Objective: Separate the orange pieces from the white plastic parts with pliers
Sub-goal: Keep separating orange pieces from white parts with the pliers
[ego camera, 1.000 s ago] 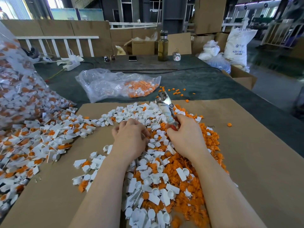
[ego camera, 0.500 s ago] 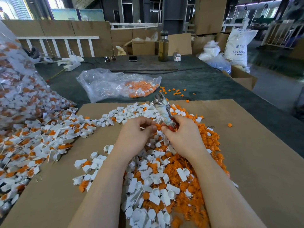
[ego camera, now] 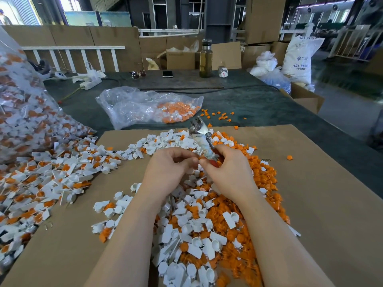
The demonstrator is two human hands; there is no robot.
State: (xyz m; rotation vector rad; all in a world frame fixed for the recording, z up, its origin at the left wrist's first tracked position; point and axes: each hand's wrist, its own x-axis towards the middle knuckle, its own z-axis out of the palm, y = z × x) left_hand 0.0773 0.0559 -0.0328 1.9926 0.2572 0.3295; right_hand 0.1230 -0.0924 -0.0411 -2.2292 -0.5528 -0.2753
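Observation:
My right hand (ego camera: 230,170) grips the pliers (ego camera: 202,137) by their taped handles, with the metal jaws pointing up and away. My left hand (ego camera: 167,170) is curled, its fingertips touching my right thumb just below the pliers; what it pinches is hidden. Both hands hover over a mixed heap of white plastic parts (ego camera: 186,228) and loose orange pieces (ego camera: 261,177) on a cardboard sheet (ego camera: 310,204). To the left lies a pile of white parts with orange pieces still in them (ego camera: 41,179).
A large clear bag of unsorted parts (ego camera: 22,112) leans at the far left. Behind the cardboard lies a smaller clear bag holding orange pieces (ego camera: 149,108). A bottle (ego camera: 205,59), a phone (ego camera: 167,73) and sunglasses (ego camera: 138,74) stand at the table's back; cartons and sacks are at the right.
My left hand lifted off the heap and came up to meet my right hand at the pliers. The pliers tilted slightly left and rose a little.

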